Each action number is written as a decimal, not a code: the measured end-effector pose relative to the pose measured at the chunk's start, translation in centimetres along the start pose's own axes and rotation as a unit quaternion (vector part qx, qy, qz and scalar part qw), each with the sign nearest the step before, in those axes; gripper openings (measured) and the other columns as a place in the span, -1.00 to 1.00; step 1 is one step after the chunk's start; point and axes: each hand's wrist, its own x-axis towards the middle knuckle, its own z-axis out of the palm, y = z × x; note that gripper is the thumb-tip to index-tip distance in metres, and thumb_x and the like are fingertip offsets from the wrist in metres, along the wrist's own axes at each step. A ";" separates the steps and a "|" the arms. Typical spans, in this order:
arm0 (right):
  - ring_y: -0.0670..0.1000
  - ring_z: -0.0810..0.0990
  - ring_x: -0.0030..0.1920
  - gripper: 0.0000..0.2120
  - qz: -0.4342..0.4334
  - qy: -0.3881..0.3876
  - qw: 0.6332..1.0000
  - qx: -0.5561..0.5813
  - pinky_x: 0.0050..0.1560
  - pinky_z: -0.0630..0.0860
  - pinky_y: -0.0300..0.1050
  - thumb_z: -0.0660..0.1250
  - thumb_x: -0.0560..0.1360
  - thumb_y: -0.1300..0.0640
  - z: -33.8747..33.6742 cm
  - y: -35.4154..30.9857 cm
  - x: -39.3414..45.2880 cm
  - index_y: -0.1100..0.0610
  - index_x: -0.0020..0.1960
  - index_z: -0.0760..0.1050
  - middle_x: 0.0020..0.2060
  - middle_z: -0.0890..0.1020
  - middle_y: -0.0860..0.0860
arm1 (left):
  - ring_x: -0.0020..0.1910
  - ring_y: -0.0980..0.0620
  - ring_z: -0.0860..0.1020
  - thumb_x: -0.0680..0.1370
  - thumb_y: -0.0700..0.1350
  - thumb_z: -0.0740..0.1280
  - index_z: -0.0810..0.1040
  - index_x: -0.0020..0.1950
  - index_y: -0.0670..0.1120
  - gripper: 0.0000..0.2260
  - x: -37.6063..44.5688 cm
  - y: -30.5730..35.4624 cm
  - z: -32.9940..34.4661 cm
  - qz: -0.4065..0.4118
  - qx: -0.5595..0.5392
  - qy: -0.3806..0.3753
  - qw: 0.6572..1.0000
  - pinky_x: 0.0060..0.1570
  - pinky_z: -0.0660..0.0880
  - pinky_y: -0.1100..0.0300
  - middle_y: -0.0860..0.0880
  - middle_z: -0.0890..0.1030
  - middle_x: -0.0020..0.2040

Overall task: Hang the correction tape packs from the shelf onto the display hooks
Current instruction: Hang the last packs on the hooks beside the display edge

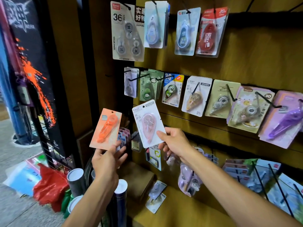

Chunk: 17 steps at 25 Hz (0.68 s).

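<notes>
We hold pink correction tape pack (148, 123) pinched in right hand (172, 141), long axis upright, hang hole topmost; matching yellow pack's hook (196, 88) up-right. Left hand (106, 159) pinches orange pack (106, 128).

The large top-left card (127, 31) reads "36", "12m" and, down its side, "VALUE PACK", while the red pack (211, 32) in the top row shows "20m" and "MOSY". In the middle row, one pack (172, 90) carries "30" and a "NEW" burst, the amber pack (196, 95) reads "T-9267" and "20", and the cat-print card (249, 108) bears a round "30"
</notes>
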 end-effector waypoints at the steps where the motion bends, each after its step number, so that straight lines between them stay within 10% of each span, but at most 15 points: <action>1: -0.06 0.46 -0.49 -0.84 -0.013 -0.008 1.000 -0.015 -0.51 0.39 -0.23 0.26 0.62 0.06 0.5 -0.6 0.6 0.04 -0.02 0.61 -0.39 0.65 0.10 | -0.13 -0.03 0.65 0.64 -0.29 0.20 0.45 0.22 -0.08 -0.79 0.5 0.3 -0.4 0.006 0.002 0.002 1.000 -0.42 0.58 0.28 -0.13 0.63 0.12; 17: -0.04 0.33 -0.57 -0.75 -0.036 0.062 0.997 -0.018 -0.54 0.24 -0.26 0.25 0.58 0.02 10.3 -10.8 10.2 0.20 0.01 0.58 -0.43 0.65 0.08 | 0.02 -0.10 0.66 0.63 -0.29 0.19 0.52 0.10 0.04 -0.75 7.7 2.5 -4.4 0.043 0.064 -0.014 0.997 -0.23 0.61 0.19 -0.10 0.67 0.08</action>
